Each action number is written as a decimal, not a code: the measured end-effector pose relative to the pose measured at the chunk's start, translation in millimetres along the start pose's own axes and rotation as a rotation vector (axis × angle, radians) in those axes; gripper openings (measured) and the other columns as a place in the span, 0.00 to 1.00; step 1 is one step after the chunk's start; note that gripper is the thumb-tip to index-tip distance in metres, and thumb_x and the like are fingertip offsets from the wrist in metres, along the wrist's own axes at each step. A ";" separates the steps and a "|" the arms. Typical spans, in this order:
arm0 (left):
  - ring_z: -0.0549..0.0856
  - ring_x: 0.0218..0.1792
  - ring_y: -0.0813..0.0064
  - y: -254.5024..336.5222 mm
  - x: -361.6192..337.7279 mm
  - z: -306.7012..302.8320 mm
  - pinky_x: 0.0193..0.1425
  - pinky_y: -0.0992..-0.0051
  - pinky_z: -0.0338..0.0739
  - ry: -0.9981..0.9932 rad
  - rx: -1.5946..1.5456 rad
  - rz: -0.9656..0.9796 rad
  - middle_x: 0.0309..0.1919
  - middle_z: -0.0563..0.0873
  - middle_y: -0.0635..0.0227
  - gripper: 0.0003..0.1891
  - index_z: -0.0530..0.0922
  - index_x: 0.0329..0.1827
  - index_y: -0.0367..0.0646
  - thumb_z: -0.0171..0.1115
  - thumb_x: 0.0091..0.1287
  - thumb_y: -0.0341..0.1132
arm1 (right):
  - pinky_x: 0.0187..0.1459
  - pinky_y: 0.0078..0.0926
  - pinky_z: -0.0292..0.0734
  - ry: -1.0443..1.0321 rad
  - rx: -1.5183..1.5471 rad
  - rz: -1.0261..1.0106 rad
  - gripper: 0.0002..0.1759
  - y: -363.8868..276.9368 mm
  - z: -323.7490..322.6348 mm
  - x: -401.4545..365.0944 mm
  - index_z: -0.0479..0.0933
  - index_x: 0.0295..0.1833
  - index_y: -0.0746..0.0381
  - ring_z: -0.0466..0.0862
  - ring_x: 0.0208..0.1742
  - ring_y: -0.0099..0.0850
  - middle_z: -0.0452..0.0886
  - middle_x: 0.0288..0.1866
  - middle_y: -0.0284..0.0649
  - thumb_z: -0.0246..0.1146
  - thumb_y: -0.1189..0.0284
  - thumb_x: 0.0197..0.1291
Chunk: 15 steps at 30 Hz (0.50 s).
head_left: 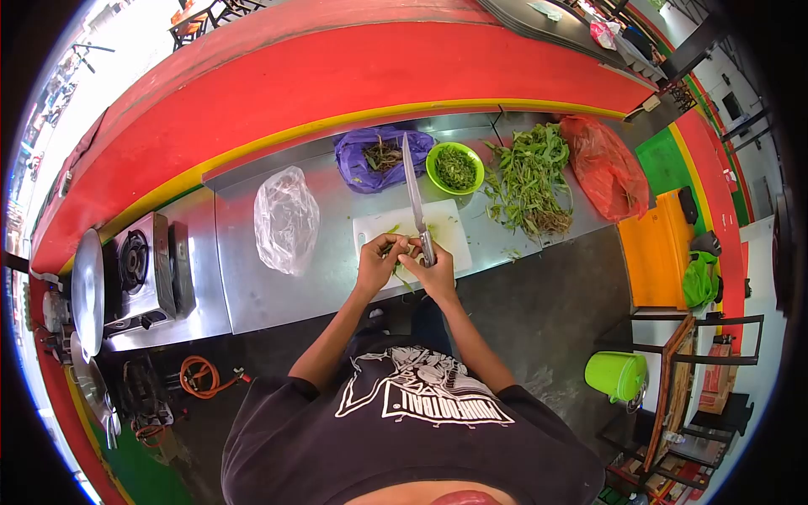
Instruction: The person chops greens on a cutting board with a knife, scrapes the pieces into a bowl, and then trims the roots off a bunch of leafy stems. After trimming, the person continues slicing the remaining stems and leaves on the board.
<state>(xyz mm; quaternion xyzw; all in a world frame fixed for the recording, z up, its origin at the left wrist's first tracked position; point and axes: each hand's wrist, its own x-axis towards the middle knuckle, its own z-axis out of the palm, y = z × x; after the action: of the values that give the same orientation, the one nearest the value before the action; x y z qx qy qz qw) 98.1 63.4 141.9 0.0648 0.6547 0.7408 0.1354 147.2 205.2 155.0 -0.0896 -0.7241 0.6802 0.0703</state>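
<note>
My right hand (434, 273) is closed around the handle of a long knife (414, 185), whose blade points up and away from me. Close beside it, my left hand (379, 261) has its fingers bent around some green stems (387, 251). Both hands meet over the near part of a white cutting board (454, 240), which has small green scraps on it. Beyond the board, a green bowl (433, 171) holds chopped greens. A purple plastic bag (350, 168) with dark plant trimmings lies to its left. Leafy greens with roots (528, 177) are heaped to the right.
A clear plastic bag (287, 220) lies on the steel counter (244, 295), left of the board. A red plastic bag (602, 168) is at the right end. The gas stove (143, 265) stands far left. A green bucket (616, 375) is on the lower right.
</note>
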 end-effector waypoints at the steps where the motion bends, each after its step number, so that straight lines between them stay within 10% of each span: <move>1: 0.83 0.37 0.82 2.8 -1.5 2.1 0.45 0.78 0.80 0.003 -0.004 0.014 0.37 0.88 0.67 0.08 0.83 0.44 0.33 0.62 0.75 0.31 | 0.26 0.16 0.60 0.009 -0.026 0.001 0.25 0.1 -0.4 -0.1 0.83 0.51 0.67 0.65 0.24 0.13 0.80 0.31 0.28 0.79 0.64 0.52; 15: 0.82 0.34 0.87 -11.3 -3.9 3.2 0.38 0.83 0.77 0.042 -0.138 -0.096 0.35 0.88 0.72 0.11 0.84 0.47 0.33 0.65 0.74 0.35 | 0.39 0.23 0.75 0.085 0.028 0.019 0.13 15.4 -0.1 1.5 0.83 0.42 0.68 0.79 0.34 0.21 0.83 0.32 0.34 0.72 0.69 0.61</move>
<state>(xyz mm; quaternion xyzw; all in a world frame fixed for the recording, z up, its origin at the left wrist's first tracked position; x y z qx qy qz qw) 104.0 66.6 131.5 0.0084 0.6071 0.7781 0.1610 146.3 206.5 139.6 -0.1242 -0.7099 0.6867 0.0958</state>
